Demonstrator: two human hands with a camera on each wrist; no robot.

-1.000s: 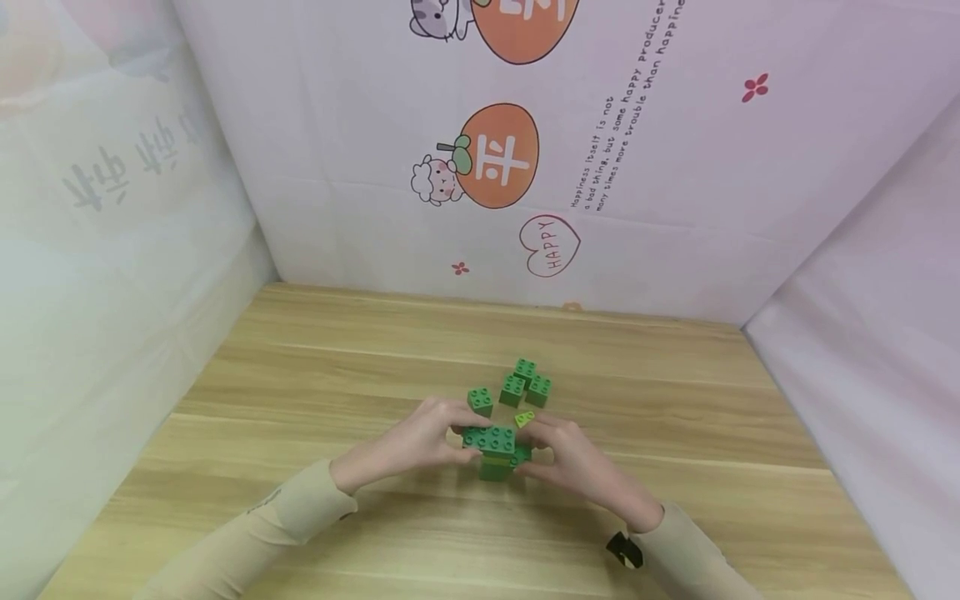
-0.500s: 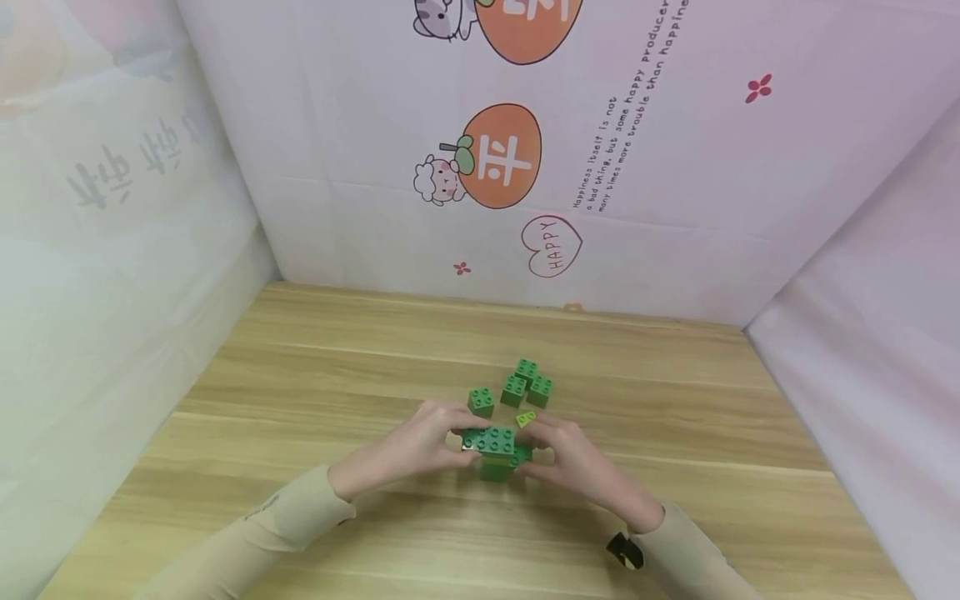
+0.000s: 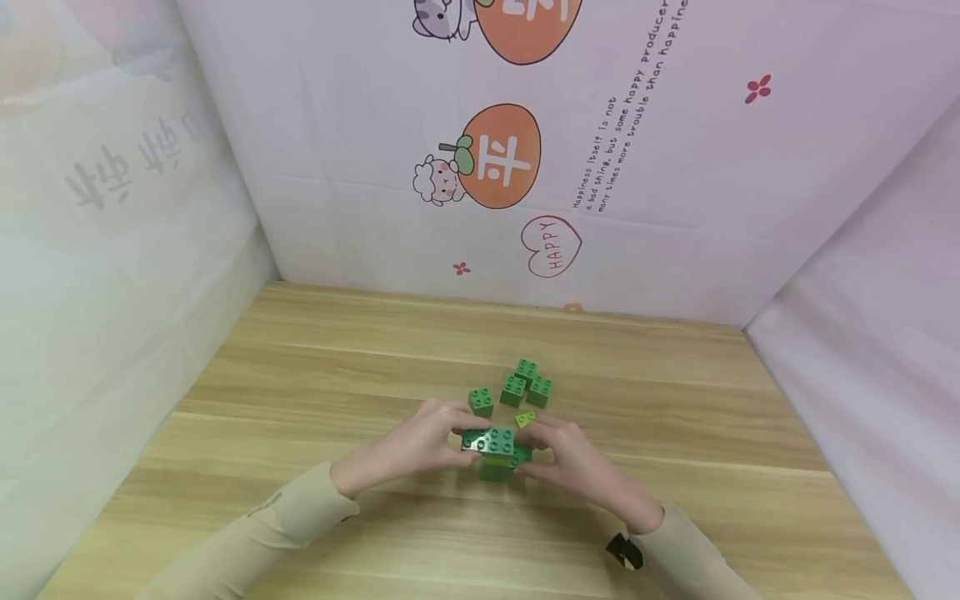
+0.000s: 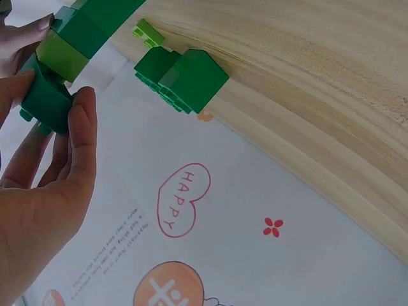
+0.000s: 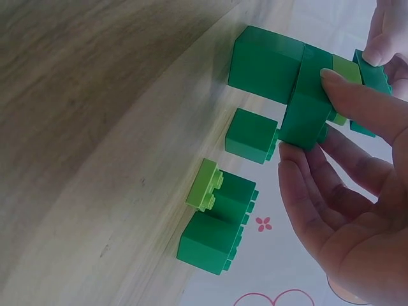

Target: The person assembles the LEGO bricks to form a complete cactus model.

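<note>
A stack of building blocks stands between my hands at the table's middle. It has a dark green bottom block, a green block jutting right, a lime block above that, and a long green block on top jutting left. My left hand pinches the jutting end of the top block between thumb and fingers. With thumb and fingertips my right hand grips the jutting end of the block below the lime one. In the left wrist view the top block sits at the lime block's upper end.
Behind the stack lie a small lime piece and several loose green blocks, one of them apart on the left and another in a cluster. A printed cloth wall closes off the back of the wooden table.
Both hands keep almost the same place and grip. A glare now shows on the left end of the top block, which seems to have tilted very slightly.
</note>
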